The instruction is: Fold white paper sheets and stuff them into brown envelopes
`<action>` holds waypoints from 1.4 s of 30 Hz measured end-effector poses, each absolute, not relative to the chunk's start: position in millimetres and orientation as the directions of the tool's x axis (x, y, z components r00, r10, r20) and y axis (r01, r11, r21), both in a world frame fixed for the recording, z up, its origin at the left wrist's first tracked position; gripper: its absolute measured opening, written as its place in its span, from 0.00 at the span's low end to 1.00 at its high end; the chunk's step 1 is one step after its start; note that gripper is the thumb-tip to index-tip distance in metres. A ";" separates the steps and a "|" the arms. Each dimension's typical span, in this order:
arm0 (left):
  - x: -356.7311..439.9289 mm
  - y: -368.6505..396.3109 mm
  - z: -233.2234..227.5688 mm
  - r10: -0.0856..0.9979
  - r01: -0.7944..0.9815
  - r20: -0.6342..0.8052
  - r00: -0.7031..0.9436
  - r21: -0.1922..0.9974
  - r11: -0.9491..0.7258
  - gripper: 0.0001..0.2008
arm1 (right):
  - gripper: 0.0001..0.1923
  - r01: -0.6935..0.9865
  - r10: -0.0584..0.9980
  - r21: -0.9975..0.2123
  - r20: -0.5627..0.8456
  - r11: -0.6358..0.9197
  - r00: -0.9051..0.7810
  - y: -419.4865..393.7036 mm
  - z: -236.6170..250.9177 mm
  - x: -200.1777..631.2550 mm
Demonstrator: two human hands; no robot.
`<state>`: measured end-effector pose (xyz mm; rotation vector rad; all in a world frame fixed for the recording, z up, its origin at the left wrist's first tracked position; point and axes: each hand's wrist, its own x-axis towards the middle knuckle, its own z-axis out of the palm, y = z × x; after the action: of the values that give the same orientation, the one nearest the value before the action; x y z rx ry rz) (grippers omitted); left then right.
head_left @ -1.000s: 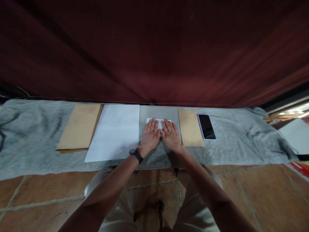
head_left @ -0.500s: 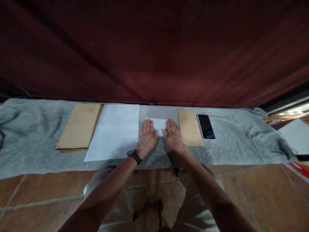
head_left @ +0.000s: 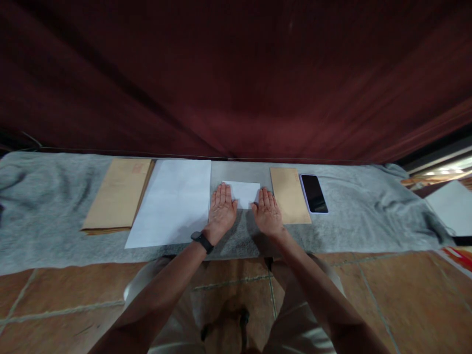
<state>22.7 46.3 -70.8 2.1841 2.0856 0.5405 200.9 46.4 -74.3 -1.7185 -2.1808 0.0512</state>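
A small folded white paper (head_left: 244, 194) lies flat on the grey cloth in the middle. My left hand (head_left: 222, 207) rests palm down over its left end, fingers stretched out and pointing away from me. Over at the paper's right end, my right hand (head_left: 267, 210) lies flat with its fingers straight, close to a single brown envelope (head_left: 291, 196). To the left of my left hand is a large white sheet of paper (head_left: 173, 196). Farther left sits a stack of brown envelopes (head_left: 116, 194).
A phone (head_left: 314, 193) with a light purple edge lies right of the single envelope. The grey cloth (head_left: 365, 206) covers the long narrow surface. A dark red curtain-like backdrop (head_left: 236, 88) rises behind it. White paper (head_left: 453, 206) shows at the far right.
My hands have spread slightly apart, the right one moving a little to the right and downward. More of the small white paper shows between them.
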 end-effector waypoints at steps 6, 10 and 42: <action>21.0 46.2 -68.5 0.980 0.955 0.195 0.036 0.282 -0.092 0.31 | 0.28 0.914 0.949 -0.286 0.210 0.289 -0.235 68.3 -56.6 207.6; 18.4 47.0 -67.4 0.983 0.956 0.176 0.052 0.275 -0.099 0.30 | 0.27 0.889 0.945 -0.321 0.147 0.326 -0.293 92.2 -45.1 201.9; 14.0 59.5 -41.1 0.966 -0.185 -0.252 -0.059 0.954 0.237 0.23 | 0.16 -0.181 0.905 -0.891 -0.386 -0.415 -0.176 91.5 -37.6 210.2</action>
<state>14.0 59.5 -41.1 0.8581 1.2436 1.1615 210.2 91.5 -37.6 -1.2652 -0.9147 1.7093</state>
